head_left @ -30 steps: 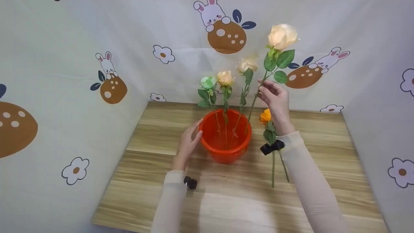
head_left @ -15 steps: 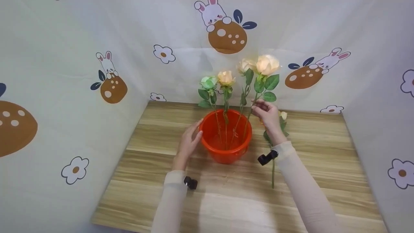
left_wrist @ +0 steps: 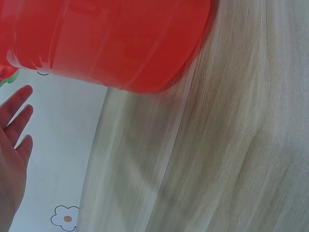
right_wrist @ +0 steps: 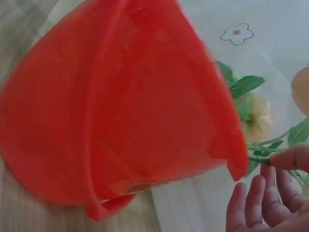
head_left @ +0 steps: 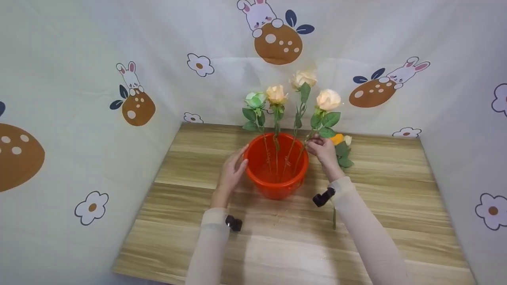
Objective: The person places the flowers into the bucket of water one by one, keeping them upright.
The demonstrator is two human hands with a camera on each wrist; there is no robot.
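A red bucket [head_left: 277, 192] stands on the wooden table. Just beyond its right rim, my right hand [head_left: 323, 152] pinches the stem of a pale peach rose [head_left: 328, 99], whose lower end reaches down inside the bucket. In the right wrist view, thumb and fingertips close on the green stem [right_wrist: 260, 158]. My left hand [head_left: 231, 172] rests against the bucket's left rim, its fingers [left_wrist: 18, 116] straight and spread in the left wrist view. Leaning in the bucket are a green rose [head_left: 256, 100], an orange-peach rose [head_left: 276, 95] and a cream rose [head_left: 304, 79].
Right of the bucket, an orange flower [head_left: 337, 139] and a small cream flower [head_left: 348, 140] lie on the table [head_left: 190, 237], partly hidden by my right hand and arm. A patterned cloth [head_left: 166, 47] hangs behind and at both sides.
My right hand has lowered the pale peach rose down and slightly left, its stem sliding deeper into the bucket. My left hand has stayed at the rim.
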